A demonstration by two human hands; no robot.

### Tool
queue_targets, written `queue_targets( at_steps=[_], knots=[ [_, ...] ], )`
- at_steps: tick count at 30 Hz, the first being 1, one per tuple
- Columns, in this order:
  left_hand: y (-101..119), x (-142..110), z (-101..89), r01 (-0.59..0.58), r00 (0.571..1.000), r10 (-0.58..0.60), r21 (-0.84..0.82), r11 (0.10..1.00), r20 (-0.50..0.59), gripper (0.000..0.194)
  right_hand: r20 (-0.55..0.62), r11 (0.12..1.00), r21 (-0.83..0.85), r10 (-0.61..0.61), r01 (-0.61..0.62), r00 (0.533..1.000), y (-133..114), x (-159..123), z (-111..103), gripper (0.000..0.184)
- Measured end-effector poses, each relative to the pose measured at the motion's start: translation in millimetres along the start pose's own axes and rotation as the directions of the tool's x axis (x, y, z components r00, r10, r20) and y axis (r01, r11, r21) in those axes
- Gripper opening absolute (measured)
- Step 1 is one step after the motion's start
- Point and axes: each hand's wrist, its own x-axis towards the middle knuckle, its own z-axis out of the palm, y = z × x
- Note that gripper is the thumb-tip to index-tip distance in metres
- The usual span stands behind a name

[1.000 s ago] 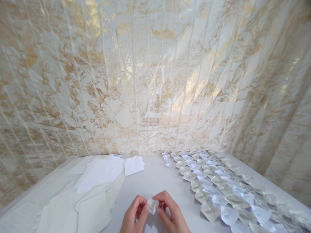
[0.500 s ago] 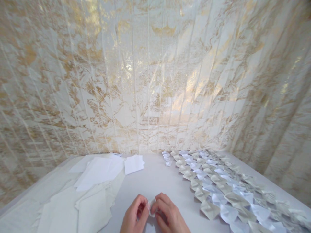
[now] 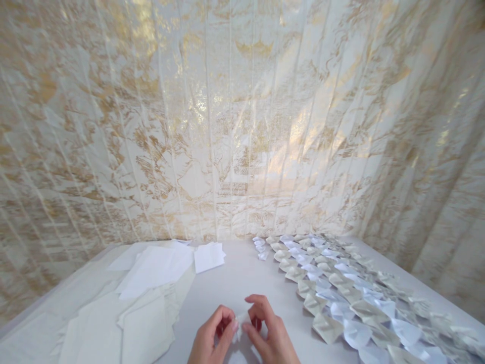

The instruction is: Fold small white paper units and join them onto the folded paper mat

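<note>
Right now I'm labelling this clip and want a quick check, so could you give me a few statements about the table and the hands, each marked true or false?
1. Both hands pinch one small folded piece of white paper. True: the left hand and the right hand meet on it.
2. The folded paper pieces lie in rows on the left side of the table. False: they lie on the right side.
3. Flat paper sheets are piled on the left. True.
4. The wall behind the table is plain blue. False: a cream and gold patterned curtain hangs there.
</note>
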Motion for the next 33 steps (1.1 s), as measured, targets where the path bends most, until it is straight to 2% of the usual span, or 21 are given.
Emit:
queue_targets(
  at_steps=[2,4,8,10,13,18,25,28,33],
  knots=[
    [7.0,-2.5,1.8,0.009,1.000,-0.009,-0.063,0.998,0.000,0.049,-0.028,0.999,0.003,-0.051,0.051,0.998,-1.6,1.5,-2.8,0.032],
    [12.1,-4.7,5.3,0.064,0.998,-0.065,-0.170,0.983,0.002,0.054,-0.070,0.986,-0.021,-0.167,0.166,0.983,-6.9,4.3,-6.3,0.026],
    [12.4,-5.2,13.5,0.205,0.979,-0.193,-0.325,0.923,0.068,0.075,-0.103,0.937,-0.080,-0.347,0.340,0.932,-17.9,8.8,-9.3,0.033],
    [8.4,-3.7,15.4,0.210,0.978,-0.196,-0.371,0.904,0.077,0.073,-0.079,0.923,-0.109,-0.377,0.368,0.923,-19.9,9.1,-8.4,0.035],
    [0.8,-1.6,14.7,0.180,0.982,-0.183,-0.415,0.892,0.032,0.062,-0.068,0.921,-0.118,-0.380,0.371,0.923,-20.0,8.4,-6.6,0.037],
    [-10.8,-2.7,13.0,0.154,0.982,-0.179,-0.306,0.940,-0.055,0.056,-0.082,0.924,-0.169,-0.359,0.342,0.930,-19.2,6.3,-3.3,0.026],
    [-25.7,-3.7,13.2,-0.006,0.998,0.004,-0.032,0.999,-0.064,0.047,-0.038,0.882,-0.331,-0.368,0.335,0.929,-18.6,5.9,0.3,0.016],
    [-23.4,-3.2,12.6,-0.042,0.997,0.043,0.020,0.999,-0.058,0.038,-0.057,0.883,-0.335,-0.368,0.329,0.928,-19.2,6.2,1.1,0.016],
    [-13.1,-3.5,10.9,-0.035,0.998,0.039,0.082,0.996,-0.052,0.023,-0.057,0.876,-0.359,-0.365,0.322,0.929,-17.0,5.5,5.1,0.018]
  ],
)
